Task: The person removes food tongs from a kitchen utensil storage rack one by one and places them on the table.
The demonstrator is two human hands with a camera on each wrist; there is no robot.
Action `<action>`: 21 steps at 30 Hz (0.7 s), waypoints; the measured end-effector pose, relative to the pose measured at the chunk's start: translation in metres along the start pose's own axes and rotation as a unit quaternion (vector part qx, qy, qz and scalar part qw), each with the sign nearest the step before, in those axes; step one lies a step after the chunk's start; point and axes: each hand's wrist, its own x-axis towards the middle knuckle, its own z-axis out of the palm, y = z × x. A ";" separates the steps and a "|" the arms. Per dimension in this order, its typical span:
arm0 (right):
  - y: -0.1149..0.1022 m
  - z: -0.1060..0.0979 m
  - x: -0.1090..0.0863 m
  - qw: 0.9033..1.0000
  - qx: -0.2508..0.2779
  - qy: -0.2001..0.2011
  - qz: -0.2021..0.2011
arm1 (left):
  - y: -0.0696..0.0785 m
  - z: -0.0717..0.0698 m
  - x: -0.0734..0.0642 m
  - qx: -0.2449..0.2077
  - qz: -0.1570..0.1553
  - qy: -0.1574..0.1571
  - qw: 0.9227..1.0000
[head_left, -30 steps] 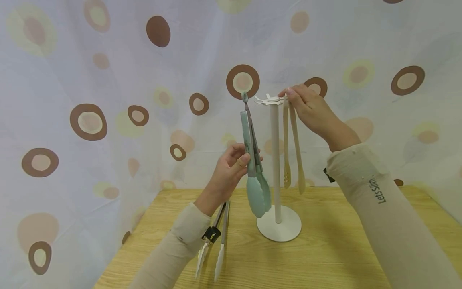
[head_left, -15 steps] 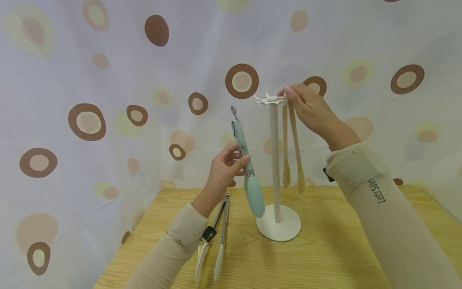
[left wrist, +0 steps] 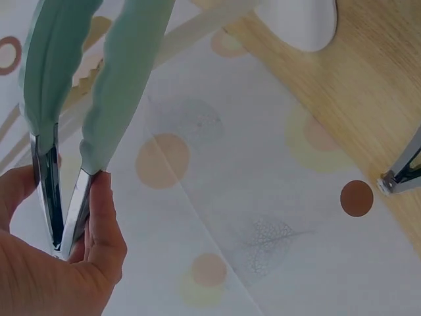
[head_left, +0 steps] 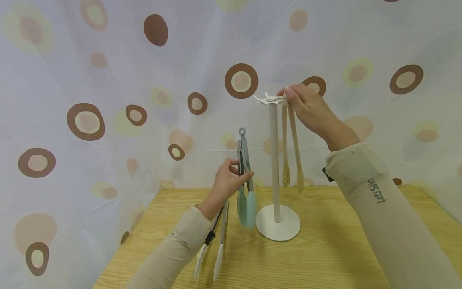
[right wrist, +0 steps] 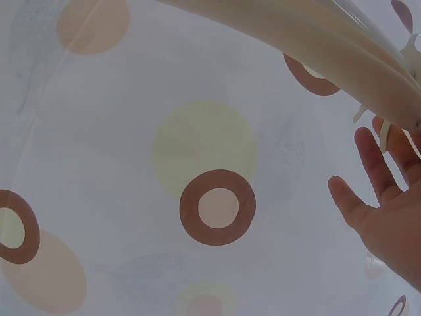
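Observation:
Mint-green tongs [head_left: 251, 208] with metal handles hang heads-down in my left hand [head_left: 229, 180], whose thumb and fingers pinch the handles left of the stand. In the left wrist view the mint heads [left wrist: 122, 85] stand slightly apart. My right hand [head_left: 313, 112] is at the top of the white stand [head_left: 274, 160], thumb and finger around the top of beige tongs [head_left: 297, 164] that hang from its right side. Its other fingers stretch out loosely in the right wrist view; the exact grip there is partly cut off by the frame.
Metal tongs with white heads [head_left: 218, 261] lie spread on the wooden table [head_left: 325, 257], partly behind the left sleeve. The stand's round white base [head_left: 278, 233] rests to their right. A dotted curtain [head_left: 173, 48] hangs close behind.
My left hand has lowered the mint-green tongs, drawn them slightly left of the stand and turned them. The right hand and the beige tongs have stayed in place.

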 end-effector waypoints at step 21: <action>0.000 0.000 0.001 1.000 0.002 0.006 -0.002 | -0.045 0.020 -0.002 0.111 -0.026 -0.042 0.993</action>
